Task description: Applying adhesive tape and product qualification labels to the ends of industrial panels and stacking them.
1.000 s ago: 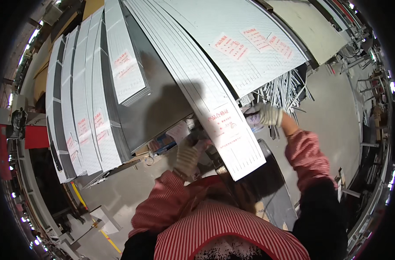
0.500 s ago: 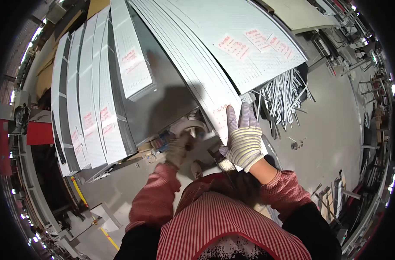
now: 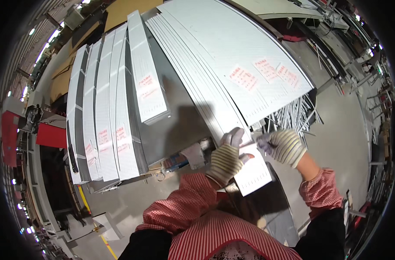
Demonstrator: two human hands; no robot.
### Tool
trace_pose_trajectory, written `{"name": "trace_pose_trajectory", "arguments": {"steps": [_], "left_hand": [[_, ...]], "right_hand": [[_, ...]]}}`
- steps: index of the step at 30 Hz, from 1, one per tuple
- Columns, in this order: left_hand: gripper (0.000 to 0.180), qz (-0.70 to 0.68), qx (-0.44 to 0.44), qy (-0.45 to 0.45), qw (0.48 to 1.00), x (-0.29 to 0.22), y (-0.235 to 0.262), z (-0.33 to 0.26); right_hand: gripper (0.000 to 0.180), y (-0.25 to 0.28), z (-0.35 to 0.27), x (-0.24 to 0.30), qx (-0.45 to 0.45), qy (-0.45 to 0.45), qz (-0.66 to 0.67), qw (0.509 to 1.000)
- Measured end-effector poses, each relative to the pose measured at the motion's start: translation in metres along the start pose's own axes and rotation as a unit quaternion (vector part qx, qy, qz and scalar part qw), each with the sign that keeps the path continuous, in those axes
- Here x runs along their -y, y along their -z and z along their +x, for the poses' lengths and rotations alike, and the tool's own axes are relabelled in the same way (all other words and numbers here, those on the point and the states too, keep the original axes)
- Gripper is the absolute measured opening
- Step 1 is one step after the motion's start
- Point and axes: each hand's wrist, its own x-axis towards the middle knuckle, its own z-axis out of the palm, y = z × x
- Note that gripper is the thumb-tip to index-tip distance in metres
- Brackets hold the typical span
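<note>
A long white strip (image 3: 253, 180) sticks out toward me past the table's front edge, at the end of a row of narrow strips (image 3: 197, 82). My left hand (image 3: 227, 162), in a striped knit glove, is closed around its left edge, thumb across the top. At the right edge, my right hand (image 3: 284, 147) wears a matching glove and has its fingers curled into a pinch. A thin dark line crosses the strip between both hands; whether it is a band or a gap, I cannot tell. What the right fingertips hold is hidden.
Banded bundles of white strips (image 3: 105, 125) lie on the left of the table, with a shorter bundle (image 3: 149, 93) beside them. A wide white panel stack (image 3: 245, 56) with red-printed labels lies at right. Thin offcuts (image 3: 295, 115) jut out below its corner.
My left hand has come up from below the table edge onto the strip. The right hand has gone from lying flat on it to a pinch at its right edge. The view has shifted.
</note>
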Motion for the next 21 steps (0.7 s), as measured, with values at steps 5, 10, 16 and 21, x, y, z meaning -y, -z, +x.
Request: {"name": "trace_pose_trajectory", "arguments": {"steps": [5, 10, 16, 21], "left_hand": [[0.087, -0.105, 0.027, 0.02, 0.994, -0.007, 0.003, -0.009], [0.059, -0.258, -0.256, 0.204, 0.909, 0.022, -0.015, -0.028], [0.049, -0.655, -0.001, 0.43, 0.622, 0.033, -0.035, -0.059], [0.048, -0.319, 0.303, 0.284, 0.852, -0.044, 0.036, -0.117]], "right_hand": [[0.025, -0.125, -0.02, -0.074, 0.105, -0.215, 0.043, 0.97], [0.039, 0.007, -0.021, -0.018, -0.341, -0.145, 0.384, 0.846], [0.049, 0.058, 0.013, -0.018, -0.41, 0.025, -0.07, 0.909], [0.06, -0.065, -0.034, -0.013, 0.058, -0.127, 0.507, 0.85]]}}
